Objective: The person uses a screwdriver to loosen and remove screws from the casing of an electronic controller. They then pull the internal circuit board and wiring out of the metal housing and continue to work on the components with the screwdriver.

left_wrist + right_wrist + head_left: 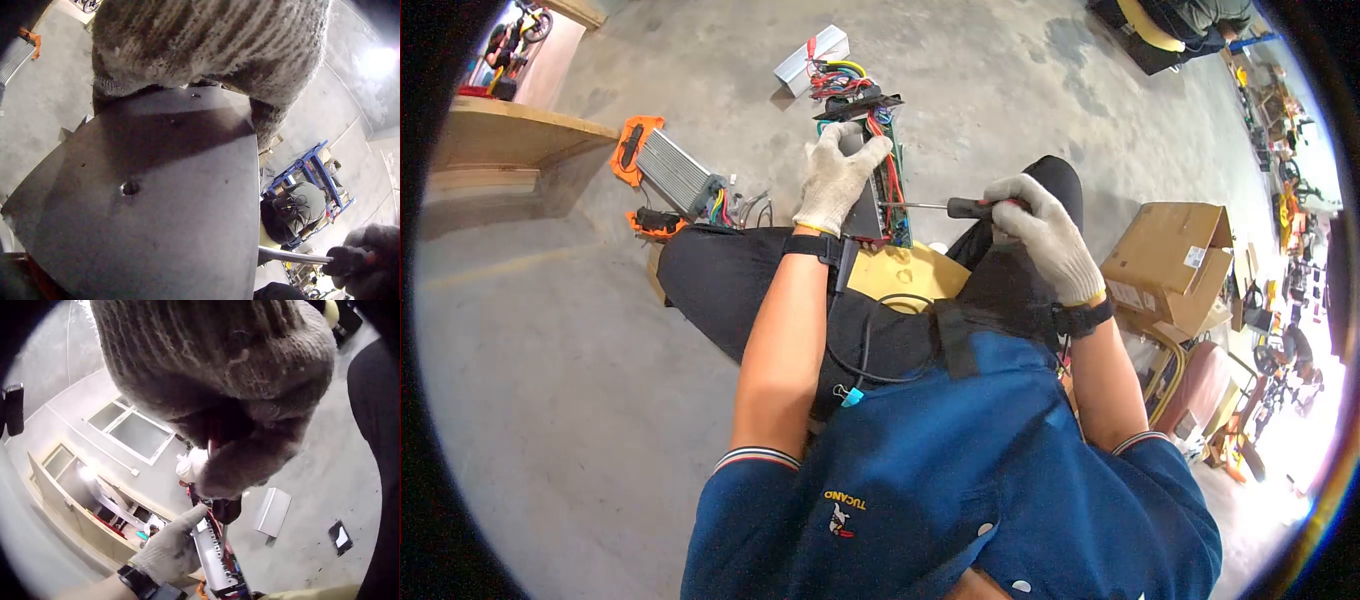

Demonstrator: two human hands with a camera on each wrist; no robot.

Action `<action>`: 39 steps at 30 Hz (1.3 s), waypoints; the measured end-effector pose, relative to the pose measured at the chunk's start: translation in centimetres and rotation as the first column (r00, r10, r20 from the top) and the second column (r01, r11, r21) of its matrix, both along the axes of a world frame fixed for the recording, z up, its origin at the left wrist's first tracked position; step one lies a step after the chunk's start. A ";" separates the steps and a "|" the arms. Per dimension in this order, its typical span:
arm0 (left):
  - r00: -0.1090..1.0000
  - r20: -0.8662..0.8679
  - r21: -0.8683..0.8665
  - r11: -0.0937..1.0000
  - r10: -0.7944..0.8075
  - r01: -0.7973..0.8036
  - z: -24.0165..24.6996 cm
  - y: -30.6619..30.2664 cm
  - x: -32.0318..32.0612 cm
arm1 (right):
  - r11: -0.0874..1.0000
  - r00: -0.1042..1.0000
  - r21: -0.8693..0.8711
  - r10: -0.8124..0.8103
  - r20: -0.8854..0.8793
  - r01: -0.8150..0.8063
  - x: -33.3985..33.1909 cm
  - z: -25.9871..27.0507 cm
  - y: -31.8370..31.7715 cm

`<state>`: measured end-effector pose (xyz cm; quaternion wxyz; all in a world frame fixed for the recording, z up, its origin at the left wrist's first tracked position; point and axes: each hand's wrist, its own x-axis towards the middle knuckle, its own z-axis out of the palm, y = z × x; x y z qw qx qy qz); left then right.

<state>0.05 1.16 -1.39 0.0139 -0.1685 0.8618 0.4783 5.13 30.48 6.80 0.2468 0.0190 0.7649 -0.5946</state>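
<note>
In the head view my gloved left hand (837,180) grips the far part of a grey metal plate joined to a circuit board (904,170), thumb toward the component side. Up close, the plate (187,219) is flat with several small holes. My gloved right hand (1048,232) holds a screwdriver by its dark handle (968,208), with the thin shaft (915,205) pointing left. The screwdriver's tip overlaps the component side of the board in the head view. Red and other coloured wires (873,123) run from the board's far end.
A finned metal controller (680,172) with orange end pieces lies on the floor at left. Beyond the board are a silver housing (825,52) and bundled wires (840,80). A cardboard box (1168,262) stands at right. Something yellow (910,272) lies between the legs.
</note>
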 end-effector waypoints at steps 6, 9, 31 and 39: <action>0.999 0.024 0.024 0.999 -0.022 0.022 0.0 -0.2 -0.1 | 0.983 0.973 -0.002 -0.179 0.147 0.181 0.1 1.1 -1.4; 0.999 0.013 0.021 0.999 -0.042 0.042 -0.1 -0.2 -0.2 | 0.974 0.968 -0.089 -0.191 0.164 0.207 0.1 0.5 -0.9; 0.999 0.026 -0.019 0.999 -0.027 0.028 0.1 -0.1 -0.1 | 0.985 0.963 0.039 -0.174 0.207 0.169 0.1 1.4 -1.1; 0.999 0.044 0.024 1.000 -0.012 0.011 0.0 0.0 -0.2 | 0.982 0.992 0.140 -0.124 -0.011 0.124 0.6 0.7 -1.2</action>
